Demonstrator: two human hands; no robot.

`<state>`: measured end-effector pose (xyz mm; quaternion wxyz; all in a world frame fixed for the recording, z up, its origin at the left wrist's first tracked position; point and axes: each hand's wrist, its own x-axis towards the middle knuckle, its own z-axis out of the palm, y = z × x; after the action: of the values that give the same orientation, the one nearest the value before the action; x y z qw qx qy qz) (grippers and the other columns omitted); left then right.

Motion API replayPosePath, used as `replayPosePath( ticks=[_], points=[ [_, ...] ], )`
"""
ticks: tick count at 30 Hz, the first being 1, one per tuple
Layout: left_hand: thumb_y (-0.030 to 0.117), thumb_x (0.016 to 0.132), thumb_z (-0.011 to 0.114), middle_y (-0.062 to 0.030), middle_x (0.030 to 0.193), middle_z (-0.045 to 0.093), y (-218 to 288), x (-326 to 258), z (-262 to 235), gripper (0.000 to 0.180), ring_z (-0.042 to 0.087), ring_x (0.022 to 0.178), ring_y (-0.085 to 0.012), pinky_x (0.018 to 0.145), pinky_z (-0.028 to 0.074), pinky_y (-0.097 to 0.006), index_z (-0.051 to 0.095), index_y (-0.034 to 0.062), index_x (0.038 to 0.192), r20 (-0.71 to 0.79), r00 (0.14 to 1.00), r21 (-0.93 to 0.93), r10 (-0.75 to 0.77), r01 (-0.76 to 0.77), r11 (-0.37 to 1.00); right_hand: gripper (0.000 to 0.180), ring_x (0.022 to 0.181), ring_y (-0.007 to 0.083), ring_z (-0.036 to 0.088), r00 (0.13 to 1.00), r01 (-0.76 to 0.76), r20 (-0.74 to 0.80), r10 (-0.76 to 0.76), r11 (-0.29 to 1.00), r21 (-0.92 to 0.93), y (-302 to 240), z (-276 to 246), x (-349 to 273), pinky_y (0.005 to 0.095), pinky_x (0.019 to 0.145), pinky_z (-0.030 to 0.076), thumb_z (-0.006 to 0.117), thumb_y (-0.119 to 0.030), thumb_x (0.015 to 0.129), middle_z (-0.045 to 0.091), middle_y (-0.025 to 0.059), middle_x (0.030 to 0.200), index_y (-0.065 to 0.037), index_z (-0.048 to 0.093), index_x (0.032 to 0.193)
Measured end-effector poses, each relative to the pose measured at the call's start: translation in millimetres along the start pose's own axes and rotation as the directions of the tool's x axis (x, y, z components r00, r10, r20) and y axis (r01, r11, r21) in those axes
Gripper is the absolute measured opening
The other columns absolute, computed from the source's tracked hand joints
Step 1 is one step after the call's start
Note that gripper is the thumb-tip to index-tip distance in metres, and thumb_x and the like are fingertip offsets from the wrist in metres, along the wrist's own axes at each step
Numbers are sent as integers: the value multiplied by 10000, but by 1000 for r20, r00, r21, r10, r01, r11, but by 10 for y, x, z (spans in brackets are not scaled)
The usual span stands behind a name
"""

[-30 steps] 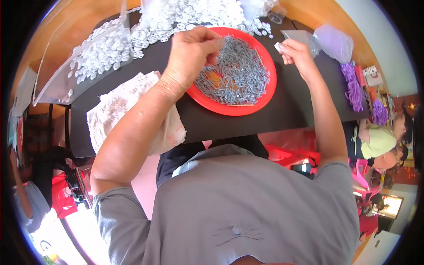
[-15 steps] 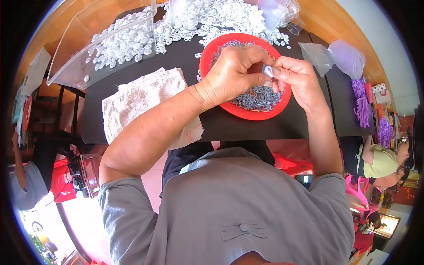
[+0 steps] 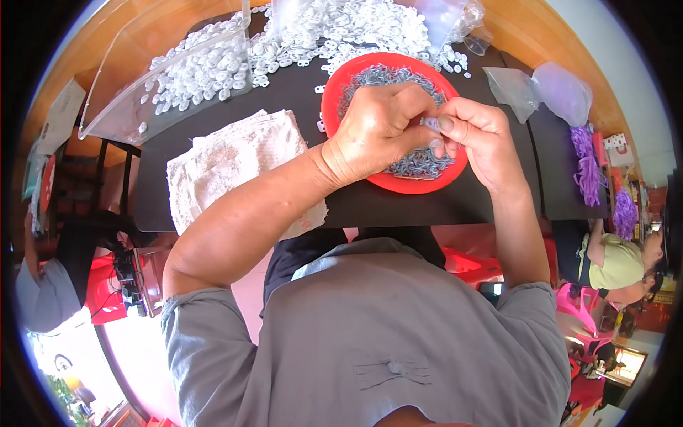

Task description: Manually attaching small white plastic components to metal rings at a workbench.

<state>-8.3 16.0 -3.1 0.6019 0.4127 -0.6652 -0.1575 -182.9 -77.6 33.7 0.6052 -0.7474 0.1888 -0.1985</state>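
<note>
Both my hands meet over a red round bowl [image 3: 407, 186] heaped with small grey screws [image 3: 421, 165]. My right hand [image 3: 484, 140] is closed, pinching a small whitish plastic piece [image 3: 429, 122] between thumb and fingers. Against that piece, my left hand [image 3: 384, 129] is closed too, its thumb and fingertips drawn together. Whatever the left fingers hold is hidden by the hand. The piece resembles the white oval plastic parts [image 3: 356, 28] piled behind the bowl.
A clear plastic bin [image 3: 114, 117] with more white parts lies at the left. Beside my left forearm is a folded whitish cloth [image 3: 235, 153]. Clear bags [image 3: 562, 92] and purple ties [image 3: 585, 167] are at the right. Other people sit at both sides.
The small plastic piece has turned between my fingers and shows less of its face. My left fingers have shifted slightly around it; both hands stay over the bowl.
</note>
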Motion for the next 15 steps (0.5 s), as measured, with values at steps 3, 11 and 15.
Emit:
replayPosePath(
  ticks=[3, 11, 15],
  points=[
    [43, 693, 757, -128, 764, 614, -37, -50, 11, 206, 625, 659, -300, 578, 498, -356, 605, 8, 827, -38, 999, 12, 9, -8, 1000, 188, 629, 83, 561, 1000, -21, -12, 21, 1000, -22, -24, 70, 15, 208, 556, 402, 582, -161, 927, 617, 43, 712, 11, 654, 900],
    [218, 673, 846, -108, 729, 641, -153, 211, -354, 413, 606, 683, -172, 656, 511, -330, 659, -31, 944, -205, 924, -32, -323, 324, 946, 159, 584, 96, 483, 963, 195, -174, -208, 977, -89, -412, 69, 575, 236, 556, 375, 576, -118, 910, 509, 2, 655, 9, 607, 819],
    [141, 695, 784, -118, 648, 658, -462, 295, -740, 206, 594, 599, -152, 594, 500, -303, 695, -32, 762, -499, 785, 26, -367, 437, 899, 44, 577, 123, 573, 932, 344, -66, -355, 929, -140, -893, 683, 1465, 224, 511, 438, 612, -45, 860, 602, 58, 690, -7, 618, 881]
  ],
)
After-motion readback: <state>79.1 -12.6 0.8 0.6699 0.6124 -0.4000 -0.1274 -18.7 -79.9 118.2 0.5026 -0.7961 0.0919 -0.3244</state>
